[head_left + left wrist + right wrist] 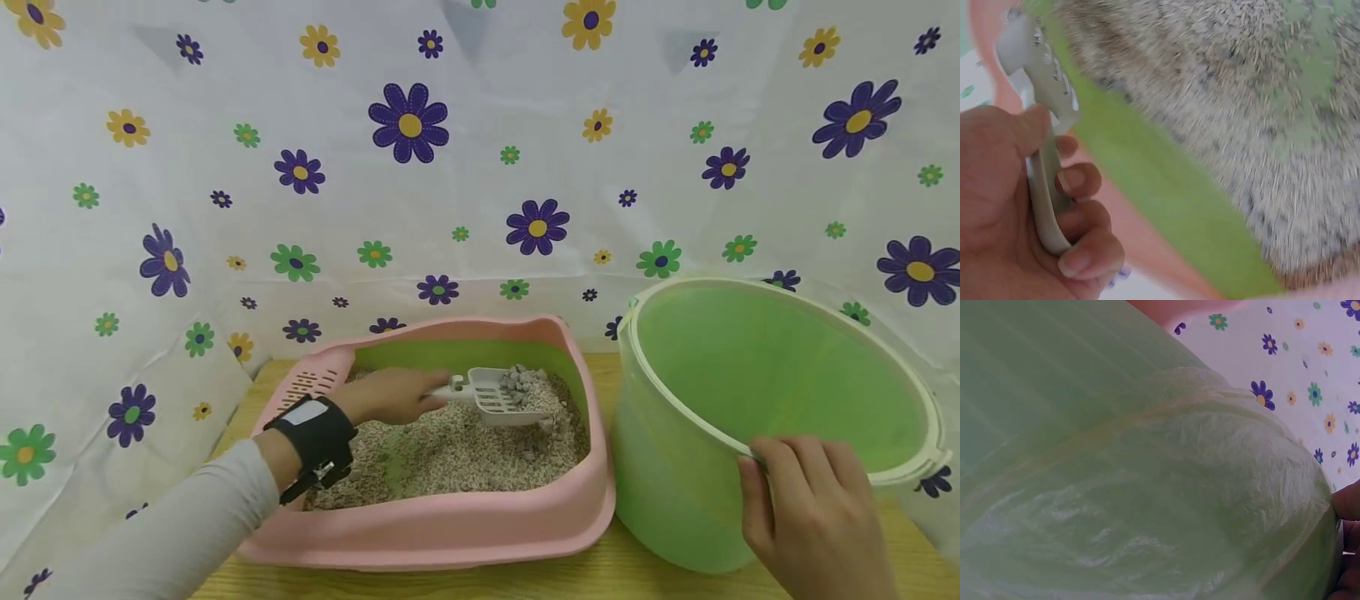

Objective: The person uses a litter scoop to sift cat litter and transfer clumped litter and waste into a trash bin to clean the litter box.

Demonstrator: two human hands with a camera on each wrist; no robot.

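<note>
- While the scene was read from the left, the left hand (390, 396) was found clenched round the handle of a white slotted scoop (491, 396), which sat inside the pink litter tray (450, 525) just above the litter (450, 454).
- The scoop carried a small load of grey clumps (517, 381); judged from this, one scoopful was lifted but not yet carried across to the bucket.
- The tray, with a green inner wall, held a bed of pale granular litter, with bare green patches showing through in places; a few darker clumps lay in the litter near the scoop, so further sifting appeared to remain.
- The green bucket (675, 467) stood on the wooden surface (600, 579) just beside the tray, lined with a thin green bag; the visible interior showed no contents, though its bottom was hidden.
- The right hand (813, 508) grasped the near rim of the bucket, fingers curled over the edge.
</note>
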